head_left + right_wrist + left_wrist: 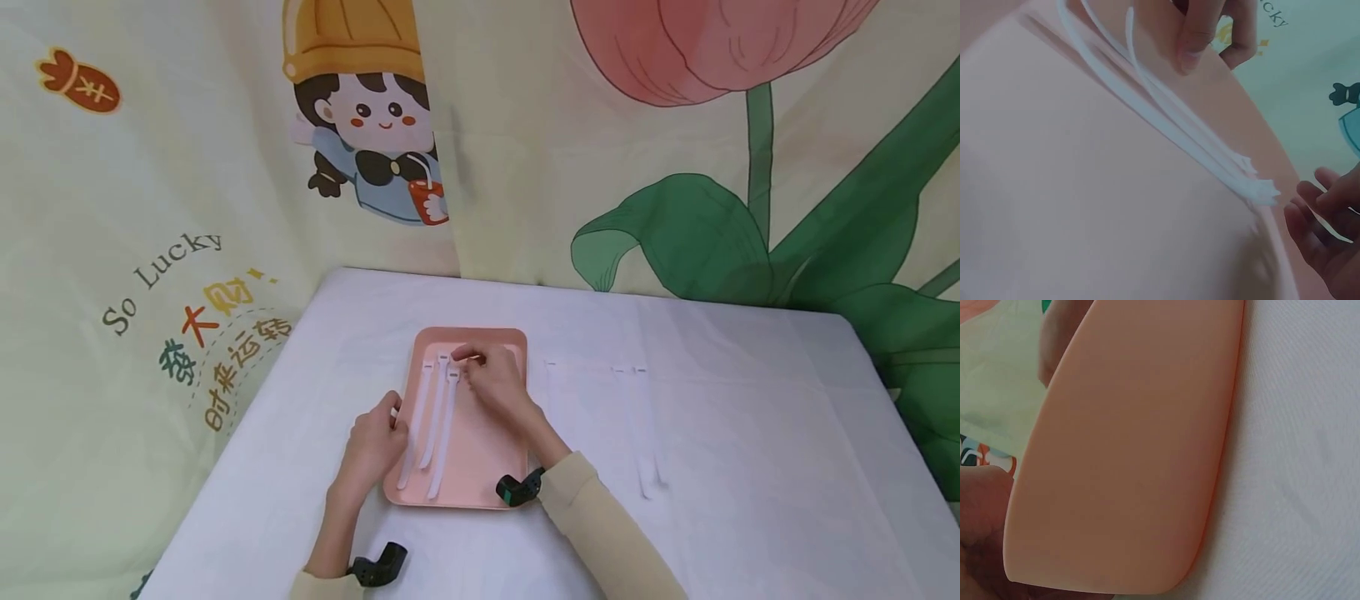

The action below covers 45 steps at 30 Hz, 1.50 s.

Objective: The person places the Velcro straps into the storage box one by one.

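A pink tray [480, 450] lies on the table, with three white cable ties [444, 442] side by side along its left part. Their slotted heads point to the far end. At the tray's left edge, my left hand [373, 443] grips the rim, its thumb [1192, 47] over the inside in the right wrist view. My right hand [493, 382] is over the far part of the tray, just right of the tie heads. Its fingers [1310, 244] are loosely bent and hold nothing. In the left wrist view, the tray's outer wall [1129, 450] hides most of the left hand.
To the right of the tray, more white ties [641, 417] lie on the white tablecloth [750, 467], hard to make out against it. A patterned cloth [510, 192] hangs behind the table and along its left side.
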Tool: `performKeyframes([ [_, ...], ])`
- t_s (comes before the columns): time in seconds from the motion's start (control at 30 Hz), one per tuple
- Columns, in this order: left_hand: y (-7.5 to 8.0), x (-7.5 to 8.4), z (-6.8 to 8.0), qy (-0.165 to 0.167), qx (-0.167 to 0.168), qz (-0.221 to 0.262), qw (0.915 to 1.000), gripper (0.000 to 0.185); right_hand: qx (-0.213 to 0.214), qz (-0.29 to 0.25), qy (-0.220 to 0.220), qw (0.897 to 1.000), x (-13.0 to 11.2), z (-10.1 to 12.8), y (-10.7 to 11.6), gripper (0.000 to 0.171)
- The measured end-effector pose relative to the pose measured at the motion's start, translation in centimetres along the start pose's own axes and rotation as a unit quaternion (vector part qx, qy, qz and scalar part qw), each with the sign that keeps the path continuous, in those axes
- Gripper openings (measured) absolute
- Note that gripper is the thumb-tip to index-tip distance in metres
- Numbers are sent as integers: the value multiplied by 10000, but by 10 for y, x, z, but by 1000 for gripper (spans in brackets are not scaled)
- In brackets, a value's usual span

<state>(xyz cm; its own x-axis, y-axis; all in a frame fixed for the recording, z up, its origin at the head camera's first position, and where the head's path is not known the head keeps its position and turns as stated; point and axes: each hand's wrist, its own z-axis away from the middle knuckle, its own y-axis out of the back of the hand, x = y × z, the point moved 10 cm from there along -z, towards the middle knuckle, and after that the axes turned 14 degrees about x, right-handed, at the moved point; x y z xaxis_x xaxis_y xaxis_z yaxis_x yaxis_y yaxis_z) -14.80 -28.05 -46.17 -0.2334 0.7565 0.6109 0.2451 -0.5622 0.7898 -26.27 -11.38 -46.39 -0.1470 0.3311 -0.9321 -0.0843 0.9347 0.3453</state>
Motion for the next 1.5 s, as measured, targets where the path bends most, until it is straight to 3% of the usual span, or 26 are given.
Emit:
performKeyframes([
  [0.17,1,-1,1,22,1,-37,10000,13,6,-160,68,9998,-9,1,13,28],
  [0.5,11,-14,12,193,3,-202,9996,15,443,-298,21,9986,-10,9,39,27],
  [0.9,10,-11,10,132,5,-188,9997,16,1271,-907,-545,9862,30,6,93,25],
  [1.13,6,-7,6,94,-13,-158,9998,15,1893,-558,-1086,9743,64,0,124,24],
  [1.5,-2,3,1,22,-95,-51,9999,16,2022,-849,-1471,9645,87,-9,139,21],
])
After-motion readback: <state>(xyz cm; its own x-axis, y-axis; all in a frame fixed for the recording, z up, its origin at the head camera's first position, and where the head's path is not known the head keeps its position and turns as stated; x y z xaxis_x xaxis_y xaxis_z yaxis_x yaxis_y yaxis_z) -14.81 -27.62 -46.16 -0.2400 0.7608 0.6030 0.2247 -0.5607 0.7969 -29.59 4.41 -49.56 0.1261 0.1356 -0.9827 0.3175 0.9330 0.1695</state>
